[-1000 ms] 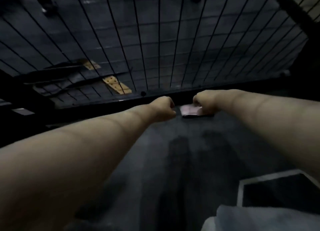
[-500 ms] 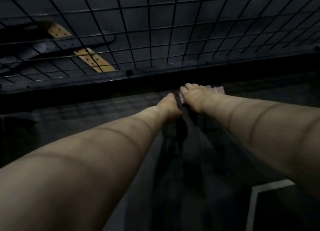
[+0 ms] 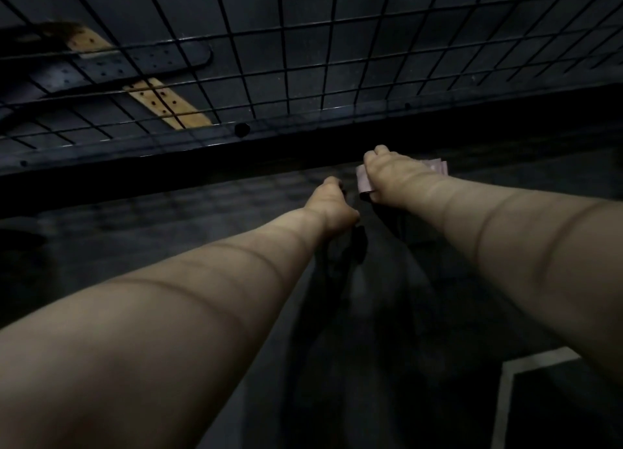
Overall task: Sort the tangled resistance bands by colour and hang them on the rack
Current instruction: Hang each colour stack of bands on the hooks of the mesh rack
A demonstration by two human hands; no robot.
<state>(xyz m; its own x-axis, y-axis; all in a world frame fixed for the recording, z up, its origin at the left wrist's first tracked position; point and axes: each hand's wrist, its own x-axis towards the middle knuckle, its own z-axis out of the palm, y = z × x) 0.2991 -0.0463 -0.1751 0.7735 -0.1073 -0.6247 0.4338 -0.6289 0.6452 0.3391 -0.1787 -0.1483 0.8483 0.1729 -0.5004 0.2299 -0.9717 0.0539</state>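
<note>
A dim room. Two bare arms reach toward a black wire rack [image 3: 326,65] that fills the top of the view.

Just below the rack's bottom bar, the right hand [image 3: 394,179] has its fingers [image 3: 379,152] clamped round a folded pink band [image 3: 364,183]. The band's pale ends show on both sides of the fist.

A little nearer the person and just beside it, the left hand [image 3: 332,206] has its fingers curled round what looks like a black band [image 3: 358,246]. That band hangs down under the hand toward the floor [image 3: 168,206]. More dark strands seem to trail beneath the right hand, but the gloom hides how they are tangled.

Behind the rack, to the far left, lie a tan punched strap [image 3: 168,104] and black ones; these look like belts, not bands.

By my reading the job is at an early stage. One pink band is separated and in hand, close under the rack but not yet hung. No band can be seen hanging on the wires. The black ones are yet to be pulled apart and hung, and I can make out no hook for them.
</note>
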